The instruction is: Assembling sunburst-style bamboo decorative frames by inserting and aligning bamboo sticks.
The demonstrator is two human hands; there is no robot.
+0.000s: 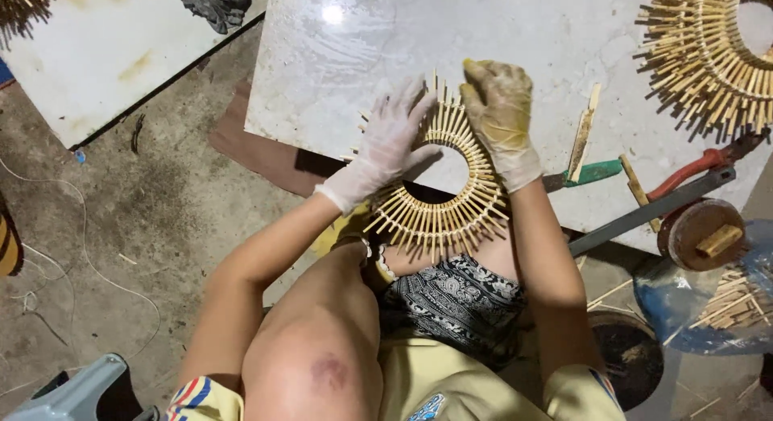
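A sunburst ring (439, 216) of thin bamboo sticks lies half on the white marble slab (547, 35), half over my lap. My left hand (386, 143), in a thin white glove, rests flat with fingers spread on the ring's left side. On the ring's upper right, my right hand (501, 111), in a glue-stained glove, presses on the sticks with fingers bent. Neither hand lifts the ring off the slab.
A second, larger stick ring (708, 59) lies at the slab's right end. A green-handled knife (584, 175), loose sticks (584, 131), red-handled pliers (696, 167) and a grey metal bar (652, 212) lie near the edge. A blue bag of sticks (725, 304) sits below on the concrete floor (145, 220).
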